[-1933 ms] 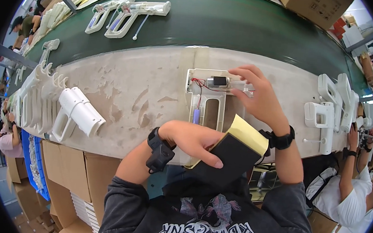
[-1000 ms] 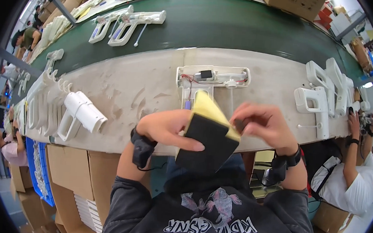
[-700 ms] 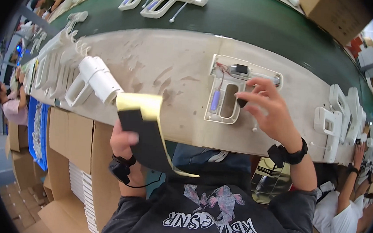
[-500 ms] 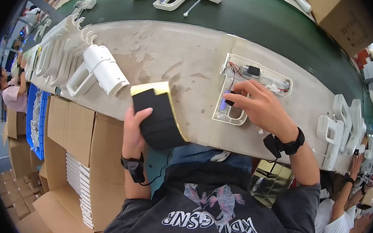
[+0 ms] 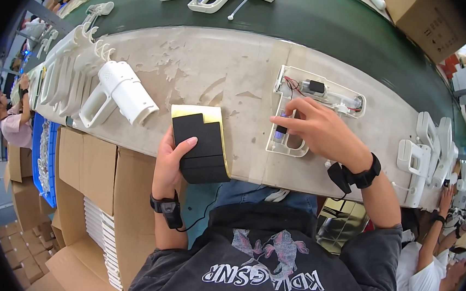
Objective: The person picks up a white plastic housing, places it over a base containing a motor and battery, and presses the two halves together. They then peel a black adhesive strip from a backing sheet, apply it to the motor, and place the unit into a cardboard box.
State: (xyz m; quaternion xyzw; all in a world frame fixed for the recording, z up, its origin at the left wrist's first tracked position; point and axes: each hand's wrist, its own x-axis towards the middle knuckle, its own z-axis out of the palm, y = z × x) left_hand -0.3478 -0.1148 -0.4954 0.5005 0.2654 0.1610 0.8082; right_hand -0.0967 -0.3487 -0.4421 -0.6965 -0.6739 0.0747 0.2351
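Observation:
My left hand [image 5: 170,160] grips a sheet of black foam pads [image 5: 202,151] on yellow backing paper, thumb on top; a notch shows at the sheet's upper corner. My right hand [image 5: 322,129] is over the handle of an opened white gun-shaped housing [image 5: 321,78] lying on the table. Its fingers are closed at a small black foam pad [image 5: 282,129], which lies against a purple battery cell [image 5: 278,135] in the handle. Inside the barrel are a motor with a black pad [image 5: 316,87] and red wires [image 5: 290,84]. My fingers partly hide the handle.
An assembled white gun-shaped device [image 5: 127,93] and a row of white shells [image 5: 65,80] stand at left. More white shells [image 5: 426,155] lie at right. Beyond the table runs a green conveyor [image 5: 145,13] carrying housings. Cardboard boxes [image 5: 97,162] and a blue crate [image 5: 46,158] stand lower left.
The small black pad has gone from between my right fingers and thumb down onto the battery cell. My left hand has turned the foam sheet more upright and shifted it slightly right.

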